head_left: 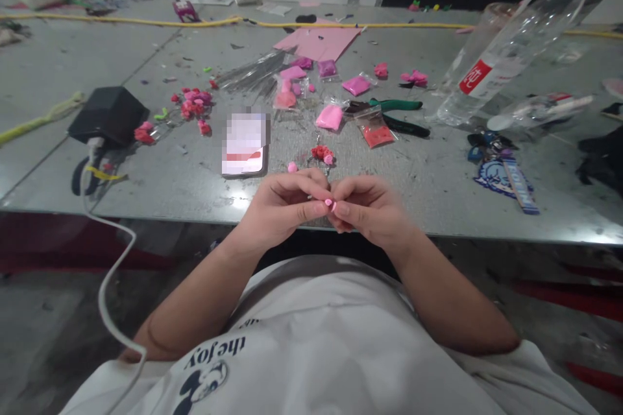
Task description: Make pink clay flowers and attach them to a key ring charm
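On the table [185,191] we have a black box [108,115] at far left, then red and pink flowers [196,102] and a phone [244,144] lying flat. Our left hand [292,204] pinches a small pink piece [329,203] between thumb and fingers, just past the near edge; our right hand [367,207] grips it from the other side. Beyond our hands lie a small red cluster [322,154], then pliers [402,118] beside a bag of red clay [376,130]. Farther right, a clear bottle [511,45] leans.
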Demonstrator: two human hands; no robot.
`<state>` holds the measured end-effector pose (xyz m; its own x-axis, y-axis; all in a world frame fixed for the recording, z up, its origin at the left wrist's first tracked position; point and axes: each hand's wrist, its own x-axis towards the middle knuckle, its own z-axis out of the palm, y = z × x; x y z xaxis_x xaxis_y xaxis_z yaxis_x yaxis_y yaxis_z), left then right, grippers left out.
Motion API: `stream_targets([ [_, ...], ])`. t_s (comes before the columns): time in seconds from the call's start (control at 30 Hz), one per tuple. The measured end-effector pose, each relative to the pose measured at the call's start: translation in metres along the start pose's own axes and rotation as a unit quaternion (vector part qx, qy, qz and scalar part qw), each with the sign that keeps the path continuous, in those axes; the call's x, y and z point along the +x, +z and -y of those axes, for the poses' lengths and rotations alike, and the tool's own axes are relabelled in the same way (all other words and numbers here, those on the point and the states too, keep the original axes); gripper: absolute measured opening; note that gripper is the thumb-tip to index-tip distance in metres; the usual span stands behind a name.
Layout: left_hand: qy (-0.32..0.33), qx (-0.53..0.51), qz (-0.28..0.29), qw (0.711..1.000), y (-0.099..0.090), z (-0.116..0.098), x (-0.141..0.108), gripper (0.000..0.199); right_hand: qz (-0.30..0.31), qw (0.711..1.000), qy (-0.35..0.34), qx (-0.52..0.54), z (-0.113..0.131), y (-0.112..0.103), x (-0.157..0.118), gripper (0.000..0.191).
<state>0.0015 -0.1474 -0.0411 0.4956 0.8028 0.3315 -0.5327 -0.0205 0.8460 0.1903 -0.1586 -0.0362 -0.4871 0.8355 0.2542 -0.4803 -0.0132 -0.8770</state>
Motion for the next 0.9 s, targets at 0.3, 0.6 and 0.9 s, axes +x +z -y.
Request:
stream_targets([
  [0.3,-0.008,0.005,0.001,1.000,0.001,-0.004,-0.004,0.015,0.008,0.999,-0.047,-0.017,-0.002,0.000,-0.002,0.005],
  [0.6,-0.011,0.030,-0.008,0.999,0.006,-0.011,-0.006,0.017,-0.019,0.987,-0.115,-0.111,-0.005,-0.001,-0.005,0.005],
  [0.9,-0.013,0.065,0.005,0.998,-0.003,-0.011,-0.009,0.019,-0.030,0.981,-0.126,-0.143,-0.005,-0.002,-0.006,0.006],
])
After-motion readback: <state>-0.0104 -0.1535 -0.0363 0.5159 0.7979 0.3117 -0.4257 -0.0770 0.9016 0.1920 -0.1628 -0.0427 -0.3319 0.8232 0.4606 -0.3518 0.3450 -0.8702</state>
